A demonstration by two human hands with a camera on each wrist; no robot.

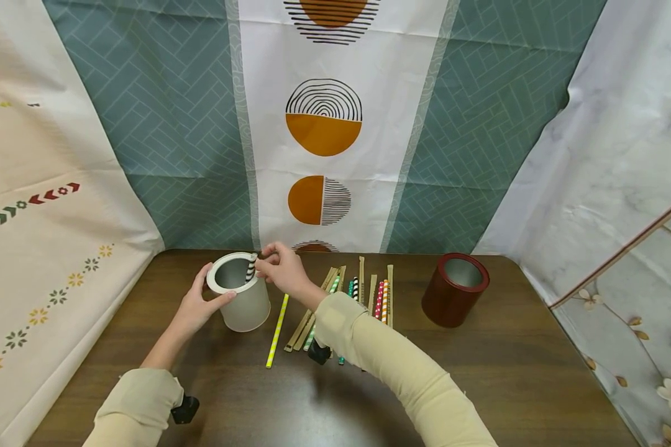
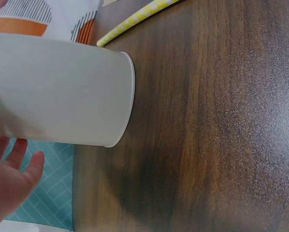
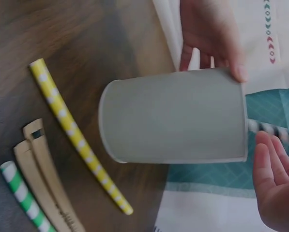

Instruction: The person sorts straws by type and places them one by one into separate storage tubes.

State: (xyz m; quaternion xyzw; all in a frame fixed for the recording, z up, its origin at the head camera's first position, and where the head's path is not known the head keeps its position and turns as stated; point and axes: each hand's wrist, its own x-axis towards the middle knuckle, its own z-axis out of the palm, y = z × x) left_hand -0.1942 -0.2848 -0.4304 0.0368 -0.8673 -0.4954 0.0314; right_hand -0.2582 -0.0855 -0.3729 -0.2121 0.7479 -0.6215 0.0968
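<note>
A white can (image 1: 247, 312) stands at the left of the wooden table, mouth up. My left hand (image 1: 200, 305) holds it by the side, thumb near the rim and fingers round the far wall. Between the fingertips of my right hand (image 1: 285, 272) a black-and-white striped paper straw (image 1: 250, 269) is pinched, its lower part inside the can's mouth. The right wrist view shows this straw (image 3: 269, 128) standing out past the rim. A yellow straw with pale spots (image 1: 278, 332) lies on the table just right of the can.
Several striped straws, among them a green-and-white one (image 3: 23, 193) and an orange-and-white one (image 1: 384, 304), lie mid-table with several paper-wrapped sticks (image 1: 390, 292). A dark red can (image 1: 444, 304) stands upright on the right. Patterned cloth (image 1: 173, 124) hangs behind the table (image 1: 509, 372).
</note>
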